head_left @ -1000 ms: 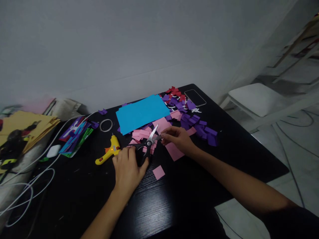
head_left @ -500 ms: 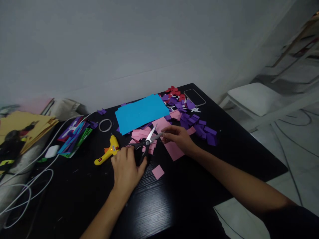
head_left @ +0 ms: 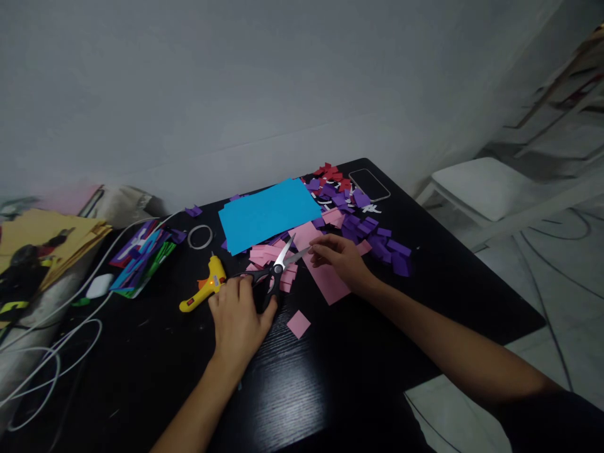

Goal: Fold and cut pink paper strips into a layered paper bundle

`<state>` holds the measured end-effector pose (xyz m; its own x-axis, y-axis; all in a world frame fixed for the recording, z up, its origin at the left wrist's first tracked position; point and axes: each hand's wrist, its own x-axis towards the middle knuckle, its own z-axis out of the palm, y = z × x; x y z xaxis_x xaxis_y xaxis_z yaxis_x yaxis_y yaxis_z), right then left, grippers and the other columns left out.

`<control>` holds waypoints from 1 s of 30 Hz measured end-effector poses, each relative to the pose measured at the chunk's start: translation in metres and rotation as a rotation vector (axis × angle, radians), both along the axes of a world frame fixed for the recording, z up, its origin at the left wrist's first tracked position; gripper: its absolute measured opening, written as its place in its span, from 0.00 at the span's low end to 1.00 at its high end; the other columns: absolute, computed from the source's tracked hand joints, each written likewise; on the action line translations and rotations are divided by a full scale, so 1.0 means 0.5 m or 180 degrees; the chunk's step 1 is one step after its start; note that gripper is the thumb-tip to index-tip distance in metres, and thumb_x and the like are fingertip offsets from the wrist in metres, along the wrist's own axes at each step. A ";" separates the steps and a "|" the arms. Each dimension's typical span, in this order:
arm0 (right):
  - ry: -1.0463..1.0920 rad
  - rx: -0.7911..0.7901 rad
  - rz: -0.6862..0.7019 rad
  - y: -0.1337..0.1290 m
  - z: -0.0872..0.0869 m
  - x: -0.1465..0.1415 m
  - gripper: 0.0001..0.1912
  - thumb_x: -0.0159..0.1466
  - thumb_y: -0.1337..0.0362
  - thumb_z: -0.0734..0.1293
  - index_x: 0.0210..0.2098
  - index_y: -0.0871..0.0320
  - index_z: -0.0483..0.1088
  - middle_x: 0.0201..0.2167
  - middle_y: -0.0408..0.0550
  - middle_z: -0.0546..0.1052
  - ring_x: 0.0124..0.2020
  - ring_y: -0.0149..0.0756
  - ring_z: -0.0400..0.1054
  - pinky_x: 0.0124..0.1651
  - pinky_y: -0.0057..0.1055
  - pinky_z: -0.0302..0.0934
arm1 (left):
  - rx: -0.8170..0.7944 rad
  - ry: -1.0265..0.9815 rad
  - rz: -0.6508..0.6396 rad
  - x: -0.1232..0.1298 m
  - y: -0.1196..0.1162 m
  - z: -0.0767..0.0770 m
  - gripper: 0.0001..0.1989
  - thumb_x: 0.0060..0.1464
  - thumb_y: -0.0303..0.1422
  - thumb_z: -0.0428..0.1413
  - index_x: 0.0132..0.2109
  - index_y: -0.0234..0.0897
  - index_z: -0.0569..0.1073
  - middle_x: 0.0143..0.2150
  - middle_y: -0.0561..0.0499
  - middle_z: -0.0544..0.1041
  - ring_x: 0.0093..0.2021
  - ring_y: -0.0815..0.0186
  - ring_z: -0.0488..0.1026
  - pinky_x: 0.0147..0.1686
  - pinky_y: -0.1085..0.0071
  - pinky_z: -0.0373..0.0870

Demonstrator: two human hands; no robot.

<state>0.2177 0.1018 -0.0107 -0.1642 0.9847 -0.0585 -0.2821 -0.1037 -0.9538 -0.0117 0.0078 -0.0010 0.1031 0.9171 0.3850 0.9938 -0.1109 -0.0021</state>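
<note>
Black-handled scissors (head_left: pixel 278 268) lie with their blades spread over the pink pieces. My left hand (head_left: pixel 240 314) has its fingers around the scissors' handles. My right hand (head_left: pixel 340 259) is closed in a pinch at the tip of one blade, above a pink paper strip (head_left: pixel 329 284); whether it grips the blade or something small is too fine to tell. Folded pink pieces (head_left: pixel 267 253) lie behind the scissors. One pink square (head_left: pixel 299 324) rests flat in front of them. Blue sheets (head_left: pixel 268 215) are stacked farther back.
A yellow glue gun (head_left: pixel 204 289) and a tape ring (head_left: pixel 200 237) lie left of the scissors. Purple pieces (head_left: pixel 377 242), red pieces (head_left: pixel 330 173) and a phone (head_left: pixel 369 184) are at the back right. White cables (head_left: pixel 92 322) and coloured strips (head_left: pixel 144 261) lie at the left.
The scissors have shifted very slightly left, and my right hand has moved a little to the right along the blade tip. My left hand keeps its hold.
</note>
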 end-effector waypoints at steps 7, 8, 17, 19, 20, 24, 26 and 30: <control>-0.0583 0.0432 -0.0152 -0.004 -0.004 -0.005 0.15 0.61 0.50 0.73 0.36 0.57 0.80 0.34 0.48 0.80 0.35 0.37 0.75 0.37 0.33 0.71 | 0.0024 0.0019 -0.0040 -0.001 -0.001 -0.004 0.22 0.60 0.41 0.58 0.53 0.27 0.72 0.47 0.35 0.76 0.47 0.45 0.72 0.43 0.56 0.62; -0.0677 0.0495 -0.0158 -0.005 -0.004 -0.004 0.14 0.60 0.52 0.74 0.36 0.57 0.80 0.33 0.48 0.81 0.34 0.36 0.74 0.37 0.33 0.71 | 0.0028 0.0020 -0.0044 -0.001 -0.001 -0.004 0.22 0.60 0.42 0.58 0.53 0.27 0.72 0.47 0.35 0.76 0.47 0.45 0.72 0.43 0.56 0.62; -0.0809 0.0463 -0.0069 -0.004 -0.001 -0.002 0.12 0.57 0.55 0.74 0.33 0.59 0.78 0.29 0.46 0.79 0.28 0.33 0.71 0.32 0.32 0.69 | 0.0010 0.0014 -0.0066 -0.002 -0.001 -0.005 0.22 0.60 0.42 0.58 0.53 0.28 0.72 0.48 0.36 0.75 0.48 0.45 0.72 0.44 0.55 0.62; -0.0751 0.0398 -0.0080 -0.004 -0.001 -0.003 0.12 0.57 0.55 0.74 0.32 0.59 0.78 0.29 0.47 0.80 0.28 0.34 0.72 0.32 0.32 0.69 | 0.0002 -0.0002 -0.0072 -0.002 -0.002 -0.004 0.21 0.60 0.41 0.58 0.53 0.28 0.72 0.48 0.36 0.75 0.48 0.45 0.72 0.44 0.56 0.62; -0.0737 0.0379 -0.0085 -0.004 -0.002 -0.004 0.12 0.58 0.55 0.74 0.32 0.58 0.78 0.30 0.47 0.80 0.28 0.34 0.72 0.32 0.31 0.70 | 0.0001 -0.0011 -0.0076 -0.002 -0.002 -0.004 0.21 0.60 0.41 0.58 0.53 0.28 0.72 0.48 0.36 0.75 0.49 0.45 0.72 0.44 0.56 0.62; -0.0729 0.0353 -0.0074 -0.004 -0.001 -0.003 0.13 0.58 0.54 0.73 0.32 0.58 0.78 0.30 0.47 0.80 0.29 0.35 0.73 0.32 0.31 0.70 | 0.0006 -0.0040 -0.0084 -0.002 -0.002 -0.004 0.21 0.60 0.41 0.58 0.53 0.28 0.72 0.48 0.36 0.75 0.48 0.45 0.72 0.44 0.55 0.62; -0.0737 0.0340 -0.0054 -0.004 0.000 -0.002 0.13 0.58 0.54 0.73 0.32 0.58 0.78 0.30 0.47 0.80 0.28 0.34 0.73 0.32 0.31 0.70 | 0.0001 -0.0047 -0.0085 -0.002 -0.002 -0.003 0.22 0.60 0.41 0.58 0.53 0.28 0.72 0.48 0.35 0.75 0.48 0.45 0.72 0.44 0.55 0.62; -0.0809 0.0249 0.0019 -0.004 0.002 -0.002 0.12 0.56 0.56 0.74 0.30 0.59 0.78 0.27 0.46 0.79 0.25 0.32 0.71 0.31 0.31 0.69 | -0.0024 -0.0022 -0.0087 -0.001 -0.003 -0.002 0.22 0.60 0.41 0.58 0.53 0.28 0.72 0.49 0.35 0.76 0.48 0.45 0.72 0.44 0.55 0.62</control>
<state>0.2169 0.1000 -0.0099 -0.1597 0.9869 -0.0224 -0.0322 -0.0279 -0.9991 -0.0123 0.0065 -0.0020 0.1256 0.9169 0.3788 0.9904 -0.1380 0.0057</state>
